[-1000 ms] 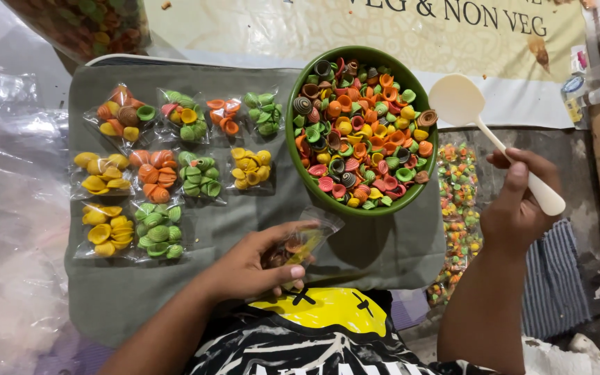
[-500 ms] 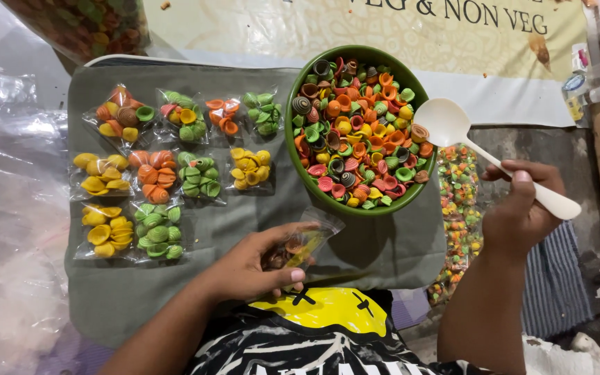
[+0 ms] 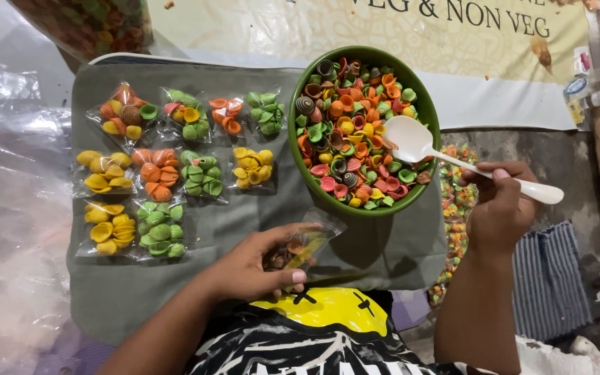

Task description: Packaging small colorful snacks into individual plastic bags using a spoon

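Observation:
My left hand [image 3: 251, 267] grips a small clear plastic bag [image 3: 307, 242] with a few brown and orange shell-shaped pieces inside, near my chest. My right hand [image 3: 501, 205] holds a white plastic spoon [image 3: 411, 139] by its handle. The spoon's bowl rests on the pile of colourful shell-shaped snacks in a green bowl [image 3: 298, 161], at the bowl's right side. The bowl stands on a grey cloth [image 3: 376, 246].
Several filled small bags [image 3: 157, 173] of yellow, orange, green and mixed pieces lie in rows on the cloth, left of the bowl. A long clear packet of tiny coloured pieces [image 3: 456, 208] lies to the right. Crumpled clear plastic [image 3: 8, 208] covers the left side; a printed banner [image 3: 355, 35] lies behind.
My right hand has swung the spoon leftward and down, from outside the bowl's right rim onto the snacks inside it. The left hand and its bag have stayed put.

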